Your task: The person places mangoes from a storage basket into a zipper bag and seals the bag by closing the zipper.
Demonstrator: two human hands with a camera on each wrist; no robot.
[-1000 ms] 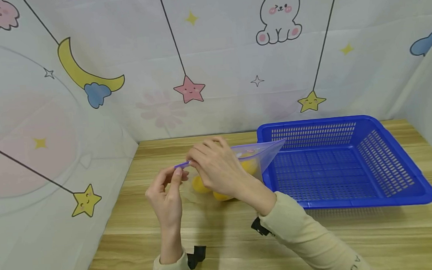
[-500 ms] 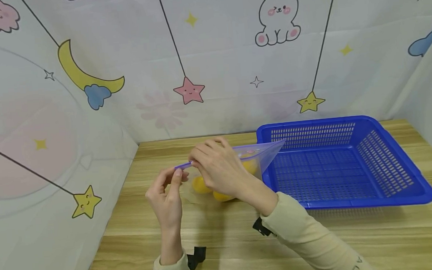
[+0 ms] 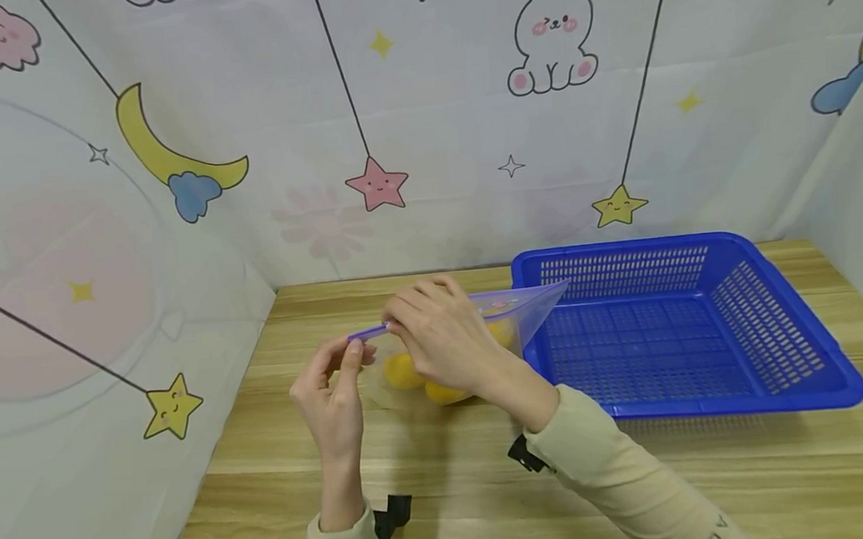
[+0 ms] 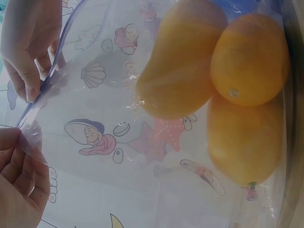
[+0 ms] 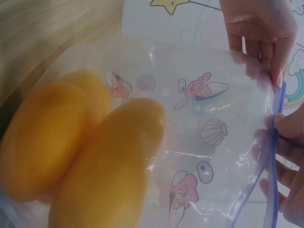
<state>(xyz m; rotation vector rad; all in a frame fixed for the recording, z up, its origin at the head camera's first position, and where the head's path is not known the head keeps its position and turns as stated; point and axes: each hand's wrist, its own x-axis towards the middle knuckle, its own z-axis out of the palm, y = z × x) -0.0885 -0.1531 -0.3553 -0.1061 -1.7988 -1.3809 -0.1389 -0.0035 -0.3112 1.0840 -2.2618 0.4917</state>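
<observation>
A clear zip bag [image 3: 538, 305] with a purple zip strip [image 3: 368, 333] and printed shells stands on the table, its mouth up. My left hand [image 3: 332, 406] pinches the left end of the zip between thumb and fingers. Beside it, my right hand [image 3: 439, 331] pinches the same strip a little further right. Right of the hands, the bag's mouth gapes. Inside, at the bottom, lie three smooth yellow-orange fruits of unclear kind: a long one [image 4: 183, 61] that narrows at one end, a rounded one [image 4: 249, 59] and another [image 4: 244, 140] with a small pinkish tip.
A blue plastic basket [image 3: 689, 408] with slotted walls stands to the right, its left side close behind the bag. Wood-grain table [image 3: 478, 500] lies in front of the hands. A white cloth [image 3: 460, 134] printed with stars and a bunny hangs around the back and sides.
My right hand has slid slightly to the right along the zip strip, and a bit more of the strip shows between the hands. My left hand keeps its place on the end.
</observation>
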